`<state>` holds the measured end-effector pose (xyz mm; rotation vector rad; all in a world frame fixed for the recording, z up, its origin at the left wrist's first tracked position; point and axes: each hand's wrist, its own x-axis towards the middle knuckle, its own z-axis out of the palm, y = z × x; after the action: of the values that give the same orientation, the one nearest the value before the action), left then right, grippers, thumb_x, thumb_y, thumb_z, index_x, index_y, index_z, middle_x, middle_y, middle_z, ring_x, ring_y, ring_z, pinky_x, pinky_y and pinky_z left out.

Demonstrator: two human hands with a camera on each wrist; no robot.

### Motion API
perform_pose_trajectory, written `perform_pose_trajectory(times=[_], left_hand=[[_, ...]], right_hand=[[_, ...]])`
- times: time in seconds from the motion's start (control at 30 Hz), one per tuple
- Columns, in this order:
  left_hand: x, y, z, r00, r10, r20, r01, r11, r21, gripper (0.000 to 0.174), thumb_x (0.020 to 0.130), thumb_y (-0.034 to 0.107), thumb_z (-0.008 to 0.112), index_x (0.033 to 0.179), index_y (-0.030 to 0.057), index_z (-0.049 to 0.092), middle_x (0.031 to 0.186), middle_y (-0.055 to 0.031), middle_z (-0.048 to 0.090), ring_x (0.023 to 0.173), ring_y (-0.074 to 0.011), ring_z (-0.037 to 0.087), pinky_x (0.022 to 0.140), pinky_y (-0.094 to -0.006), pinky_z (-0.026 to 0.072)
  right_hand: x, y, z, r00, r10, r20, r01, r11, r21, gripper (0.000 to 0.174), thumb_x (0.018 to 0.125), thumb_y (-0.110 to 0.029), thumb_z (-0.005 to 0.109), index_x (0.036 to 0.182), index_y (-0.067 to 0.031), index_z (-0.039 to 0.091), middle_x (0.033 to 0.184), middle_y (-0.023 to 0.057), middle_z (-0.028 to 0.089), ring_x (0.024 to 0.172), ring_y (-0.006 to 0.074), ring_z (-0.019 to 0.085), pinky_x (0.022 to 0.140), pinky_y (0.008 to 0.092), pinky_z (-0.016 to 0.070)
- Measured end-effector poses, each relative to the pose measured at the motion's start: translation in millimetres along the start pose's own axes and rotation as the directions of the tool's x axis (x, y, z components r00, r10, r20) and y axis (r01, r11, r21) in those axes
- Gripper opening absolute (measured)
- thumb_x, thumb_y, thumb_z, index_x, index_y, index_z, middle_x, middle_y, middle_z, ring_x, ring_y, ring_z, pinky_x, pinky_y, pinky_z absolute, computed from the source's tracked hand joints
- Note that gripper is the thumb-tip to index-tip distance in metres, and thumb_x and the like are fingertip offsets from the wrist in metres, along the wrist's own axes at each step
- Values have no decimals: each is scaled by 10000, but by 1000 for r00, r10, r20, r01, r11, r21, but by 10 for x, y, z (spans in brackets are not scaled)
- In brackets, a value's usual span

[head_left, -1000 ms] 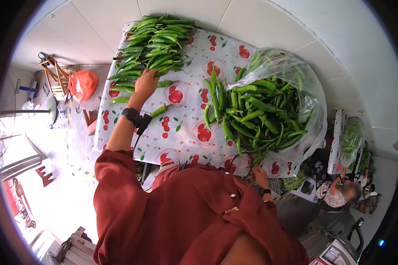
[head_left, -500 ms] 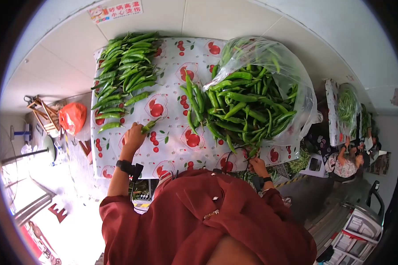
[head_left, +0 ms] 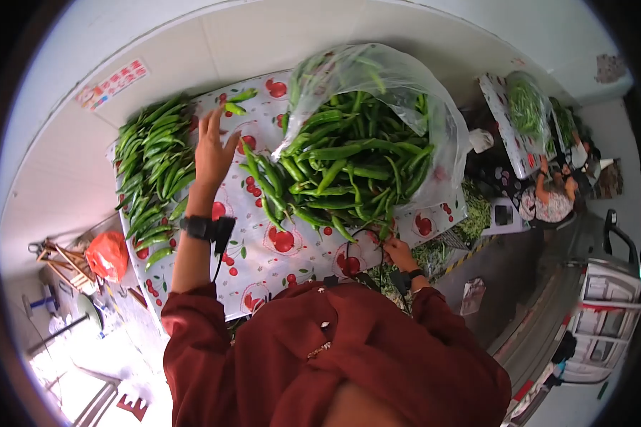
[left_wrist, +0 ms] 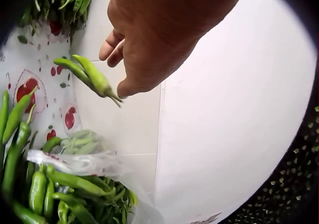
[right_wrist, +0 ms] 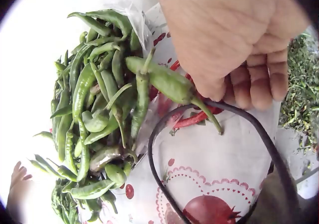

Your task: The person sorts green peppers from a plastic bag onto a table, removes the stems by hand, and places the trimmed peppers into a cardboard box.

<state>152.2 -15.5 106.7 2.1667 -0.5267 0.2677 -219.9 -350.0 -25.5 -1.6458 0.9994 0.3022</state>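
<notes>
My left hand (head_left: 215, 153) is raised over the patterned cloth, fingers extended, right of the rows of green peppers (head_left: 149, 153). Just past its fingertips are two green peppers (head_left: 236, 108); in the left wrist view these peppers (left_wrist: 87, 74) appear clear of the fingers, stems near the thumb. My right hand (head_left: 399, 254) is at the table's front edge, below the pepper heap (head_left: 356, 164) spilling from a clear plastic bag (head_left: 445, 142). In the right wrist view its fingers curl loosely, with a green pepper (right_wrist: 167, 82) beside the thumb; contact is unclear.
A black cable (right_wrist: 261, 129) loops by my right hand. Leafy greens (head_left: 477, 213) lie beyond the table's right end. An orange bag (head_left: 107, 256) and a wooden stool stand at the left. Another person (head_left: 550, 203) is at the far right by another table.
My left hand has moved toward the back and opened; the pepper it held is out of its grip. The head view has turned. My right hand remains near the table's front edge.
</notes>
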Motion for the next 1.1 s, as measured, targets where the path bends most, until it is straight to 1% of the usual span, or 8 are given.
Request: perform_pose_trajectory(times=[0.13,0.27,0.33,0.43,0.5,0.6,0.9,1.1], left_hand=[[-816,-389,229,981,0,196,-7,999,33,207,790,112,620,979,34,587,875,-123,570,750,-271,559,662,-370,445],[-1780,-617,93,955,-49,294,22,995,94,156,775,105,627,905,28,586,868,-124,577,811,-296,539,723,-373,433],[-2125,-527,-67,937,-142,318,82,978,194,193,787,112,608,957,31,566,959,-139,562,925,-310,512,827,-390,407],[-2539,-518,-236,925,-178,336,89,961,263,422,748,114,632,1147,48,510,1143,-142,489,1097,-330,435,948,-440,330],[-2769,-577,-255,915,-203,348,95,948,303,471,744,117,635,1185,50,484,1182,-137,470,1130,-326,417,957,-438,323],[-2944,-634,-202,894,-231,383,84,928,364,595,730,123,635,1278,59,413,1274,-131,419,1201,-323,370,996,-432,294],[-3063,-651,-35,956,-138,260,-15,860,510,548,801,238,501,1300,42,385,1293,-141,410,1210,-328,362,1018,-463,270],[-3023,-669,-5,959,-96,266,-58,854,518,531,818,264,490,1287,36,393,1283,-140,420,1209,-324,363,1021,-459,273]], right_hand=[[-5,3,0,1000,6,-2,-6,1000,8,162,849,-166,556,798,-12,558,605,55,563,476,128,535,417,264,417],[11,-13,-84,1000,-4,12,4,1000,-22,159,837,-157,550,835,2,564,623,50,568,482,127,537,421,262,418],[18,-35,-163,998,-44,-41,44,999,4,154,814,-148,556,812,6,549,625,71,570,480,146,541,431,292,424],[122,42,-408,967,-174,-183,123,957,-261,149,771,-129,567,814,7,527,657,132,576,550,251,578,509,343,451],[219,50,-540,900,-372,-226,194,807,-557,170,735,-110,552,845,11,506,704,201,575,672,375,579,618,412,458],[394,66,-624,952,-270,-141,113,743,-660,235,712,-115,553,888,33,505,792,241,589,801,431,563,714,447,458],[505,-224,-626,995,-101,-10,40,480,-876,318,668,-135,583,897,74,515,867,288,595,848,418,585,743,458,471],[447,-353,-576,996,-65,-58,-21,469,-883,314,670,-128,565,905,75,515,869,272,606,852,404,593,741,454,475]])
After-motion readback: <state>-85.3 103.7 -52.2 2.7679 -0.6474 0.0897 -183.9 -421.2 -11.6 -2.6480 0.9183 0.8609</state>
